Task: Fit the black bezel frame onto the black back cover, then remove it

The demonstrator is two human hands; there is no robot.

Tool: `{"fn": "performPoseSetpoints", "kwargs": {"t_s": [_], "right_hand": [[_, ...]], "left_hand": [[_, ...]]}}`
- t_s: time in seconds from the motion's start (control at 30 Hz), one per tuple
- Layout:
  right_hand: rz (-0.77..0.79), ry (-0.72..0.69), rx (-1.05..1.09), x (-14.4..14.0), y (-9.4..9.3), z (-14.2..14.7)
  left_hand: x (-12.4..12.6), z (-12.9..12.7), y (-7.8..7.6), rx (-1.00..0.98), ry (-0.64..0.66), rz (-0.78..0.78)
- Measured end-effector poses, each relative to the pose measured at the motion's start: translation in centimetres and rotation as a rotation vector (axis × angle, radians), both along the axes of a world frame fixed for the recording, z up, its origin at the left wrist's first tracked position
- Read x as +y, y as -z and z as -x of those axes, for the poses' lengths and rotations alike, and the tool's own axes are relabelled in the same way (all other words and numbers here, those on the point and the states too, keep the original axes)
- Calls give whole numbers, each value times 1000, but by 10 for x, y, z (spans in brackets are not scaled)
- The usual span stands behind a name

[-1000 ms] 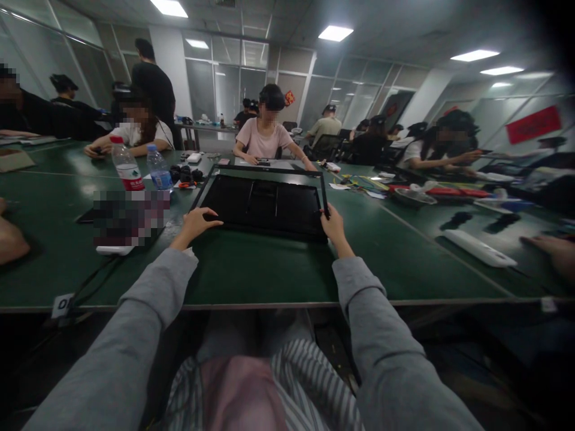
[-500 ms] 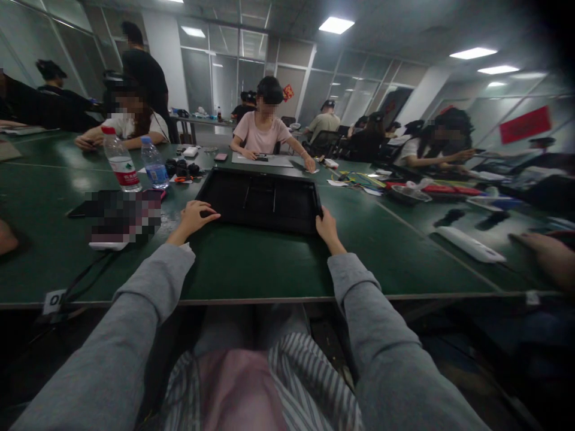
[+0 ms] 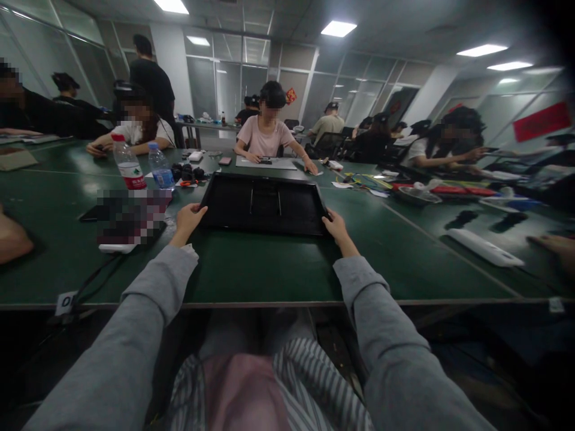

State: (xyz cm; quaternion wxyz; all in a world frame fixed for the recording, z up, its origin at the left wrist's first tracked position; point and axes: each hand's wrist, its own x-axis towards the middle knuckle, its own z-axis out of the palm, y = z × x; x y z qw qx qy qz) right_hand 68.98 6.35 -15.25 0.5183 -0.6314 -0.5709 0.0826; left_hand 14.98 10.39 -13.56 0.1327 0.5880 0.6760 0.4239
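A shallow black tray (image 3: 224,203) with a raised rim and two thin upright dividers lies on the green table in front of me. My left hand (image 3: 188,222) is closed at its left edge near the front corner, thumb against the rim. On the opposite side, my right hand (image 3: 336,226) grips the right edge, its fingers partly hidden behind the rim. Inside the tray it is too dark to make out anything small.
Left of the tray stand a red-capped bottle (image 3: 129,164) and a blue-capped bottle (image 3: 160,169), with a phone-like device on a cable (image 3: 121,247) nearer me. A white power strip (image 3: 485,247) lies right. Across the table sits a person in pink (image 3: 265,134).
My left hand has shifted from the tray's front left corner to its left edge and closed there. The tray now lies squarer to me. The view has swung slightly left.
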Motion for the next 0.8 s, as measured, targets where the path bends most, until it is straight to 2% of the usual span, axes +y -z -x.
{"fn": "performPoseSetpoints", "kwargs": {"t_s": [0.1, 0.23, 0.47, 0.63, 0.8], "right_hand": [[79, 25, 88, 4, 5, -8], [115, 41, 83, 6, 7, -10], [85, 80, -34, 0, 3, -2], [134, 84, 6, 3, 4, -3], [126, 99, -9, 5, 7, -2]], "left_hand": [[-4, 0, -1, 119, 11, 39], [-8, 2, -4, 206, -23, 72], [-8, 9, -8, 266, -68, 151], [-3, 20, -11, 260, -5, 277], [-10, 15, -13, 258, -68, 207]]}}
